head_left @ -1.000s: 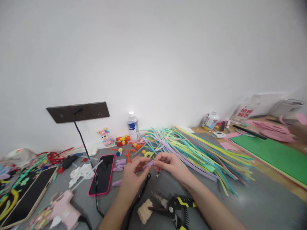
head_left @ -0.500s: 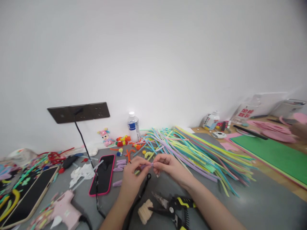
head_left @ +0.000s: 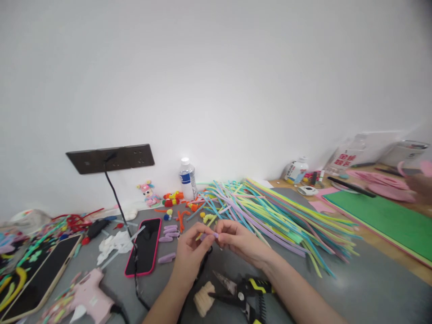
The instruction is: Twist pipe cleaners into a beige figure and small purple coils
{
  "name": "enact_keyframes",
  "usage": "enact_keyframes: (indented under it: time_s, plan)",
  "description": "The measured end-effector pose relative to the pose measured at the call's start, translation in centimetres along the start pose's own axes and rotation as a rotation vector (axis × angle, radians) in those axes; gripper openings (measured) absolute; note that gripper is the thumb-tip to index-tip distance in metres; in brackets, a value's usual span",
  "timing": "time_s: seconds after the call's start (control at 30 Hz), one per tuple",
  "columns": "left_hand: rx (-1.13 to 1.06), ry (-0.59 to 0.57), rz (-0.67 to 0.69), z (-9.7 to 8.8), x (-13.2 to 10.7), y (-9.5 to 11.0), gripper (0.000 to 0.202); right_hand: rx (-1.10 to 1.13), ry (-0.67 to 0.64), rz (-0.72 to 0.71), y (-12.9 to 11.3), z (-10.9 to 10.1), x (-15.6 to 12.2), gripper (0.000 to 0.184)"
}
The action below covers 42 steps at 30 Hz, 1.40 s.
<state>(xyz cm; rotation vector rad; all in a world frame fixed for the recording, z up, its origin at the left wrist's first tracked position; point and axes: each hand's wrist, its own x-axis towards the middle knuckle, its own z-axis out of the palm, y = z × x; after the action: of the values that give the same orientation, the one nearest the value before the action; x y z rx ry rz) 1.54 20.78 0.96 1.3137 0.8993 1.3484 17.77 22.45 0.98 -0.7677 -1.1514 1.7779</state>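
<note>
Between my two hands, over the grey mat, is a short piece of purple pipe cleaner (head_left: pixel 215 235), mostly covered by fingertips. My left hand (head_left: pixel 192 249) pinches it from the left with thumb and forefinger. From the right, my right hand (head_left: pixel 238 238) pinches its other end, and the fingertips of both hands nearly meet. Several folded purple pipe cleaner loops (head_left: pixel 170 233) lie left of my left hand. Below the hands rest black and yellow pliers-like cutters (head_left: pixel 241 294) with open jaws, beside a bundle of small wooden sticks (head_left: pixel 204 298).
A large spread of coloured pipe cleaners (head_left: pixel 270 211) lies behind and right of my hands. At left are a pink-cased phone (head_left: pixel 143 246), a pink glue gun (head_left: pixel 92 294) and a black cable (head_left: pixel 116 193). A water bottle (head_left: pixel 187 179) stands by the wall; green sheets (head_left: pixel 381 220) lie right.
Both hands have drawn slightly closer together and shifted a little, still pinching the purple pipe cleaner. At the far right edge, another person's blurred hand has moved slightly.
</note>
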Motion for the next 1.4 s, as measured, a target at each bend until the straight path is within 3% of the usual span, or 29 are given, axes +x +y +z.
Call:
enact_keyframes:
  time_s: [0.13, 0.27, 0.5, 0.67, 0.87, 1.0, 1.2, 1.4]
  plan:
    - [0.024, 0.023, -0.036, -0.2, 0.2, -0.3, 0.026, -0.239, 0.039, -0.184, -0.6, -0.4, 0.2, 0.033]
    - [0.05, 0.028, -0.071, -0.5, 0.4, -0.9, 0.023, -0.356, 0.044, -0.175, -1.0, -0.6, 0.2, 0.031]
    - [0.028, 0.0, -0.157, -0.5, 0.4, -0.7, 0.024, -0.254, 0.037, -0.131, -0.7, -0.4, 0.1, 0.03]
    - [0.007, -0.022, -0.234, -0.8, 0.6, -0.7, 0.031, -0.312, 0.038, -0.154, -0.6, -0.3, 0.1, 0.027]
    - [-0.235, -0.064, -0.409, -0.6, 0.3, -0.4, 0.035, -0.434, 0.071, -0.285, -0.8, -0.4, 0.1, 0.026]
    - [-0.366, -0.073, -0.475, -0.2, 0.1, -0.2, 0.036, -0.356, 0.033, -0.29, -0.8, -0.3, 0.1, 0.027]
    - [-0.092, -0.009, -0.319, -0.4, 0.4, -0.8, 0.034, -0.36, 0.121, -0.22, -0.5, -0.3, 0.1, 0.031]
    - [0.114, -0.033, -0.083, -0.9, 0.3, -1.7, 0.016, -0.372, 0.176, -0.201, -0.1, -0.1, 0.3, 0.039]
